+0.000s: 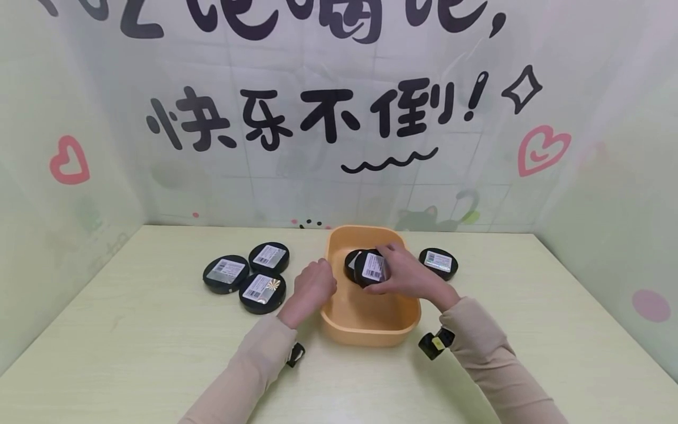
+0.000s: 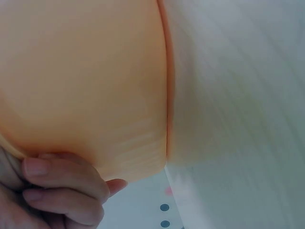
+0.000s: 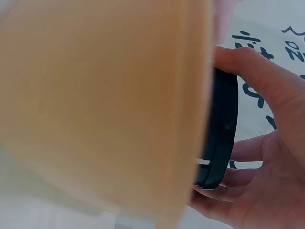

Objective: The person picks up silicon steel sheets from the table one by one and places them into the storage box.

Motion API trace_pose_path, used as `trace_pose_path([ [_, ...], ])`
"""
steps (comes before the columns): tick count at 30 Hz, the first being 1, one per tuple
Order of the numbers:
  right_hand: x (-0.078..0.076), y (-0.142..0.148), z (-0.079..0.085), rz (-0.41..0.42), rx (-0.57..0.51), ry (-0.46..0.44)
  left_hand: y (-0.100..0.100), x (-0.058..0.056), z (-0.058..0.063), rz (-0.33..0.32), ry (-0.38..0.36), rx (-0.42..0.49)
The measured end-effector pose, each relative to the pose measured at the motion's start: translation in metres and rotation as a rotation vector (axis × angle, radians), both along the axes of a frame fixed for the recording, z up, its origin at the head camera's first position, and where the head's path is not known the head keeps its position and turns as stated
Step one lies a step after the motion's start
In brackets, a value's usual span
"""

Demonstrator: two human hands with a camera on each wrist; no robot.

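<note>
An orange plastic bin (image 1: 371,337) stands on the table, its outer wall (image 2: 86,86) filling much of the left wrist view. At its left rim is my left hand (image 1: 316,284), fingers (image 2: 64,174) curled against the edge, so it seems to grip the rim. Inside the bin, my right hand (image 1: 408,274) holds a round black disc-shaped case (image 1: 372,268) with a white barcode label, thumb and fingers spread round its edge. In the right wrist view the bin wall partly hides that case (image 3: 221,129). Another black case (image 1: 350,263) sits just behind it in the bin.
To the bin's left, three similar black cases (image 1: 262,291) lie grouped, labels up. One more black case (image 1: 438,263) lies to the right, beyond my right hand. A printed wall sheet (image 1: 318,194) closes off the back and sides of the table.
</note>
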State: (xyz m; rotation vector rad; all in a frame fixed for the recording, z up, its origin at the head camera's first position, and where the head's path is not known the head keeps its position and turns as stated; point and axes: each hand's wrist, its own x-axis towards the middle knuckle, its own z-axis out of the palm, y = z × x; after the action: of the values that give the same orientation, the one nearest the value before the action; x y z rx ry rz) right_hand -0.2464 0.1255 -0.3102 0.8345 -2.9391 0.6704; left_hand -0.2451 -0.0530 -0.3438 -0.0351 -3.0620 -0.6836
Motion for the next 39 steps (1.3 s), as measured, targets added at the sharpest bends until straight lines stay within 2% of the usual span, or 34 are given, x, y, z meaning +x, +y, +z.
trace_pose_path([
  [23,0.004,-0.014,-0.021,-0.012,0.051,-0.104,0.0,0.0,0.0,-0.013,0.002,-0.011],
  [29,0.002,-0.015,-0.027,0.013,0.086,-0.091,0.0,0.0,0.0,-0.01,0.001,-0.011],
  [39,0.005,-0.017,-0.029,0.004,0.103,-0.144,0.001,-0.001,0.0,-0.002,-0.011,-0.019],
])
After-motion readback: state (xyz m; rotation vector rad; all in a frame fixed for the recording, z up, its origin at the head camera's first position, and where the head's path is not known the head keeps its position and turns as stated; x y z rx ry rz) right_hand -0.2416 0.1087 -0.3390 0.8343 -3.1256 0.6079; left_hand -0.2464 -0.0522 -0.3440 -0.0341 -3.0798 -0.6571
